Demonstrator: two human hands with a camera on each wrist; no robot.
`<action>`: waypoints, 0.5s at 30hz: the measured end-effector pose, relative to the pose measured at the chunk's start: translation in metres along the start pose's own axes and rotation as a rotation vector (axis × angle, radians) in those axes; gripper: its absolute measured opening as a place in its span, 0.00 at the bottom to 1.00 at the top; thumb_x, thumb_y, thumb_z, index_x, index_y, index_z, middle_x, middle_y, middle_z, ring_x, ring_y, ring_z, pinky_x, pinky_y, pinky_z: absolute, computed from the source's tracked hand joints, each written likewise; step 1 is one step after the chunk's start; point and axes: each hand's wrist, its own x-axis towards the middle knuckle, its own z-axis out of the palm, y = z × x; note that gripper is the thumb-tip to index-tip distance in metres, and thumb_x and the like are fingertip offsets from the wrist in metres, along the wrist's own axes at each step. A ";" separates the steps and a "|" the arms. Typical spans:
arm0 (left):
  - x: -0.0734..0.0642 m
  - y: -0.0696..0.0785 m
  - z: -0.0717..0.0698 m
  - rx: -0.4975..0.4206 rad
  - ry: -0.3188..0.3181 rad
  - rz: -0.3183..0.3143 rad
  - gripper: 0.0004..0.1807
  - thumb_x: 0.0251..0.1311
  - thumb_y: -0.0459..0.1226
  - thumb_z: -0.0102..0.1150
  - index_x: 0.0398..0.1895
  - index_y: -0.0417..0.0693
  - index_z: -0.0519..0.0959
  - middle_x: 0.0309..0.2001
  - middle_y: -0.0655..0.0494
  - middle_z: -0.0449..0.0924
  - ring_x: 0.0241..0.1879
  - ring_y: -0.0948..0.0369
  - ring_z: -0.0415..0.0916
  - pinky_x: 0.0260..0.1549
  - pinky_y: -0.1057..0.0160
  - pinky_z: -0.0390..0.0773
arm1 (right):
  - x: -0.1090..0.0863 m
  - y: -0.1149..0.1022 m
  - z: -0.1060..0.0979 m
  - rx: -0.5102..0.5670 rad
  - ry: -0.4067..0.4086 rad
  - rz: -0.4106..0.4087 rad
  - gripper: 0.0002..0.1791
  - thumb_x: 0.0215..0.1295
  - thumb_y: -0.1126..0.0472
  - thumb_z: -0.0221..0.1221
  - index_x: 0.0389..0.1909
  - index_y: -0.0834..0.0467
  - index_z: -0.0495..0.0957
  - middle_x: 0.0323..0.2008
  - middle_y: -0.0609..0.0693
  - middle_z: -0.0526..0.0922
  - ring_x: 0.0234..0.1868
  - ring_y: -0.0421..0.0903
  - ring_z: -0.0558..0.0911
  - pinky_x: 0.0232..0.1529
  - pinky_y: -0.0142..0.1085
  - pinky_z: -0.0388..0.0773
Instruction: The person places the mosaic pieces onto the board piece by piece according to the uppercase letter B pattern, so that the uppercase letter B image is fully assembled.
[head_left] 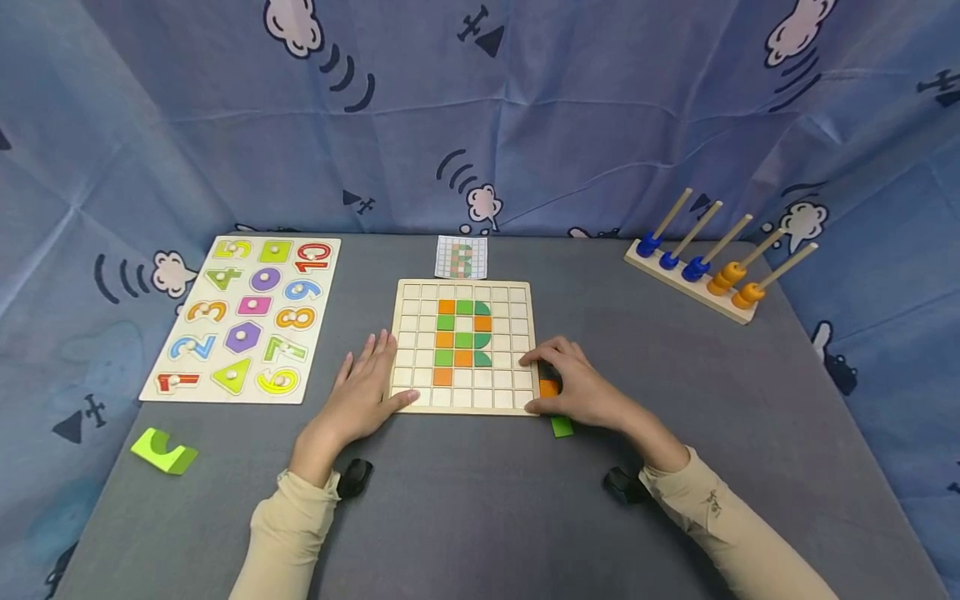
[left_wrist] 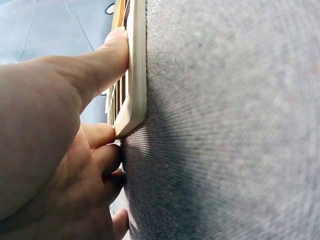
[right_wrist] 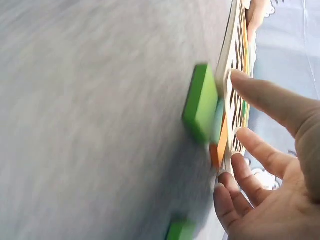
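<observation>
A square wooden grid board [head_left: 412, 333] lies on the table with orange and green square tiles [head_left: 445, 340] and dark green rounded tiles [head_left: 482, 359] in its middle cells. My left hand [head_left: 360, 396] rests at its left side with straight fingers along the edge and the thumb on the front left corner. On the right side, my right hand [head_left: 573, 383] touches the board's edge with loosely bent, spread fingertips. Under that hand an orange tile [head_left: 549, 389] and a green tile [head_left: 562, 427] lie beside the board; the right wrist view shows another green piece [right_wrist: 180, 230] farther off.
Behind the board stands a small pattern card [head_left: 461, 257]. A number and shape puzzle board [head_left: 240, 321] lies to the left, a green arch block [head_left: 163, 451] in front of it. At the back right is a peg stand [head_left: 693, 283] with blue and orange beads. A blue curtain [head_left: 420, 108] hangs behind.
</observation>
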 end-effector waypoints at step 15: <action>0.001 -0.001 0.000 0.002 -0.003 -0.009 0.54 0.75 0.51 0.62 0.86 0.35 0.41 0.87 0.39 0.35 0.87 0.42 0.32 0.82 0.32 0.33 | -0.033 0.016 -0.026 -0.137 0.003 0.164 0.34 0.57 0.51 0.80 0.61 0.60 0.78 0.54 0.60 0.77 0.55 0.59 0.75 0.54 0.59 0.76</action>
